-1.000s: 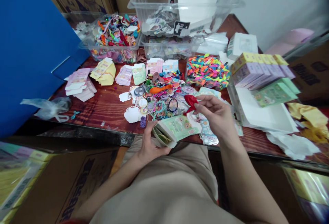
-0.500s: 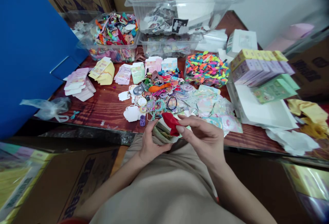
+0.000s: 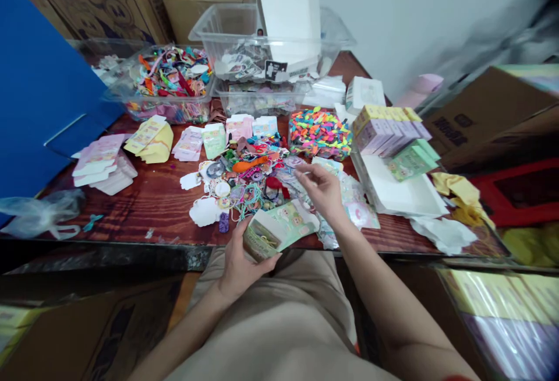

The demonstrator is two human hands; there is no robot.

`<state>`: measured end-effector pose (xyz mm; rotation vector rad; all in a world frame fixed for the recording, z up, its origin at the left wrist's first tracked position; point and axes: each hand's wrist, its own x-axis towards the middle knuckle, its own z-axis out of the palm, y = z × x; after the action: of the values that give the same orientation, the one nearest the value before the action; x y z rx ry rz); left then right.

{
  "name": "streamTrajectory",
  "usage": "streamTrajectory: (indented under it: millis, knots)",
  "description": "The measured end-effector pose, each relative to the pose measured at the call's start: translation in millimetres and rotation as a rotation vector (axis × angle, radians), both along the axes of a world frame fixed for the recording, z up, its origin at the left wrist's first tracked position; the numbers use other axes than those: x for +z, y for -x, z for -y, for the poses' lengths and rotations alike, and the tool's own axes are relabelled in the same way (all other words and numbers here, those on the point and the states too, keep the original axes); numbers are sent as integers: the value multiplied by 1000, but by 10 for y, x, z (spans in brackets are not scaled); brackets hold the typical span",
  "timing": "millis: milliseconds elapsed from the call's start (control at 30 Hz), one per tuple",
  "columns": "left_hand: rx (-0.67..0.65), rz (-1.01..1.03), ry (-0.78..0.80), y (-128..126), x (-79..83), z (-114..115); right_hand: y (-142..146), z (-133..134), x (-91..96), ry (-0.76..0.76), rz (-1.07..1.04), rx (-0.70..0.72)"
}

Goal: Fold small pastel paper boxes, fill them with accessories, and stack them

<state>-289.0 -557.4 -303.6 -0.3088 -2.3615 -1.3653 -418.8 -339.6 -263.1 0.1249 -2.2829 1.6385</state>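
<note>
My left hand point(image 3: 239, 267) holds a small green printed box point(image 3: 290, 223) low over the table's front edge, fingers wrapped round its sides. The top is open with its long flap folded out to the right, and something thin and yellowish shows inside. My right hand point(image 3: 325, 191) hovers right of the pile, fingers apart, with nothing visible in them. Just left of its fingertips a red fabric piece point(image 3: 276, 184) lies on the mixed pile of hair ties and trinkets point(image 3: 253, 165). Clear packets point(image 3: 360, 203) with pastel prints lie beneath and beside this hand.
Behind the pile stand stacks of pastel cards point(image 3: 187, 143), a tub of bright small pieces point(image 3: 320, 133) and clear bins point(image 3: 170, 101) of accessories. A white tray point(image 3: 413, 194) with boxes sits right. A plastic bag point(image 3: 48, 209) lies left; a blue panel point(image 3: 39, 78) rises beside it.
My right hand has let go of the red fabric piece, which now lies on the pile, and has moved up and away from the box. The view has shifted to the right.
</note>
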Motion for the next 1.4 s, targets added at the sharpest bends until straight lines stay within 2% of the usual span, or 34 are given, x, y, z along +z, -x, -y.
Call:
streamTrajectory:
  millis: [100,200,300,367,500,600,700,833,900,967,1133,1233,1333,1400]
  knots:
    - [-14,24,17,0,-6,18,432,-324,39,-300,-94,-234]
    - [-8,30,44,3,6,19,862,-599,117,-594,10,-370]
    - [-20,36,73,8,34,2,1153,-680,155,-826,127,-328]
    - [-30,52,87,10,51,-7,1260,-651,159,-927,161,-272]
    - [-29,84,104,7,59,2,1380,-609,178,-958,200,-239]
    - [-20,88,110,0,52,16,1434,-673,209,-849,204,-263]
    - [-18,106,108,1,62,13,1432,-757,223,-491,171,-269]
    - [-50,101,90,22,102,-17,1304,-774,238,33,139,-164]
    - [-57,78,85,37,117,-39,1181,-738,278,210,142,-88]
    - [-41,79,90,56,126,-63,1020,-679,347,324,189,0]
    - [15,125,119,132,170,-134,480,-396,548,473,345,211]
    - [39,164,132,182,219,-182,106,-147,612,505,418,315]
    - [67,173,149,209,259,-223,-236,82,615,410,439,409]
    - [84,158,174,208,272,-241,-409,189,586,275,390,441]
